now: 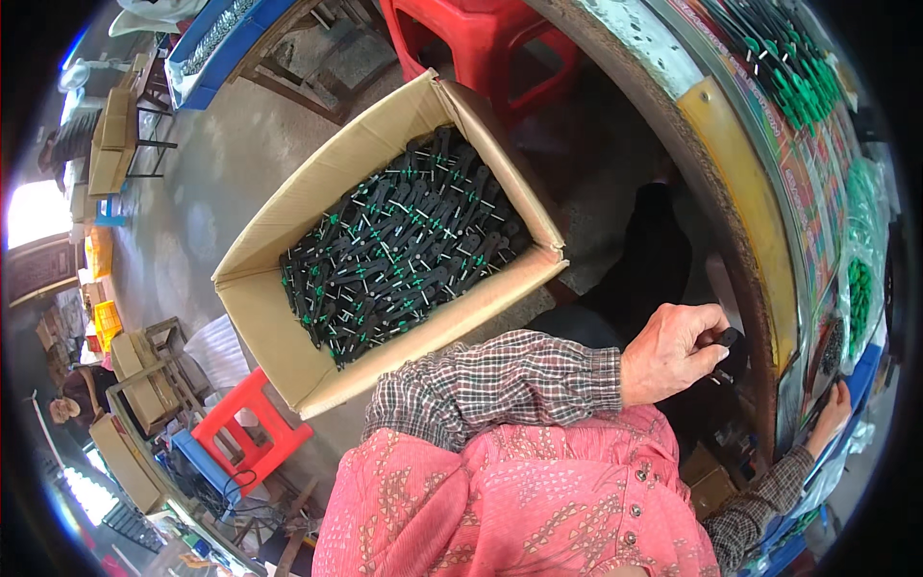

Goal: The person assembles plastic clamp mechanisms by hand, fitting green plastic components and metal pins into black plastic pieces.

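My left hand (674, 354) is bent across my front near the table edge, with thumb and fingers closed on a small black plastic part (727, 338). Only the dark end of that part shows past the fingertips. My right hand (831, 420) reaches over the table at the far right, its visible fingers stretched out beside dark parts (829, 348) and a blue tray (867, 377). Some of its fingertips are hard to make out. To my left stands an open cardboard box (332, 178), holding many black plastic pieces (404, 245) with green bits and silver pins.
On the table lie a bundle of black pieces with green ends (803, 87) and a clear bag (870, 207) of green parts. A yellow strip (735, 183) runs along the table edge. Red stools (471, 38) stand beyond the box, and another red stool (252, 423) is at lower left.
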